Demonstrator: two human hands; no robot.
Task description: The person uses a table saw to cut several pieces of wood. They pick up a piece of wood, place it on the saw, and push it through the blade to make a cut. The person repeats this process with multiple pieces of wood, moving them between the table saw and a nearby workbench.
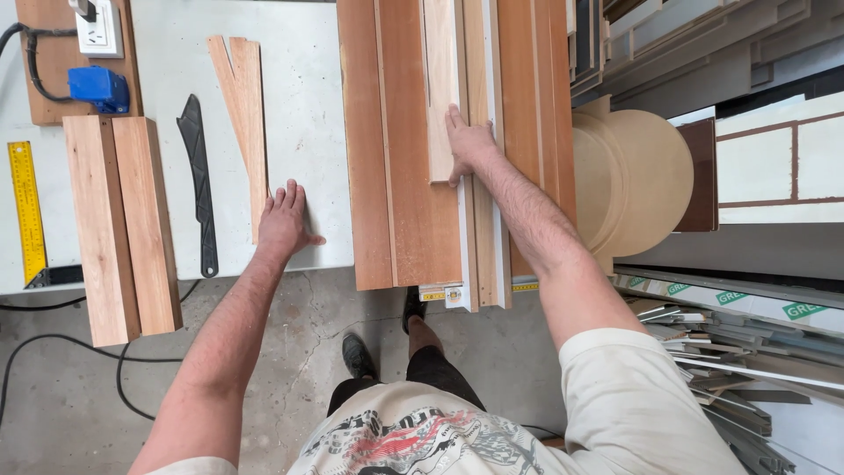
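The right hand [470, 145] lies with its fingers stretched flat and pressed down, gripping nothing: the fingertips rest on the end of a short pale wood strip [440, 97] and the palm side bears against a white fence rail [498, 176] that runs along the bench. That strip sits on top of a wide reddish board [404, 176], which lies lengthwise on the white bench top [312, 105] with its near end just past the bench edge. The left hand [283, 220] is likewise open, palm down, fingers together and flat on the bare bench, touching or nearly touching the lower end of two thin tapered offcuts [242, 105]; from this angle I cannot tell whether the fingertips actually rest on them. Further left lie a black push stick [198, 176], two pale timber blocks [123, 229] overhanging the near edge, and a yellow ruler [26, 207]. The risks, as I judge them, come from flat hands holding by friction alone: the pale strip could slide or skew on the smooth board if pressure shifts, drifting off the fence line. The overhanging blocks could tip to the floor if bumped by the left forearm. Black cables [53, 339] trail on the concrete near the person's shoes [356, 356], a likely snag for a step sideways.
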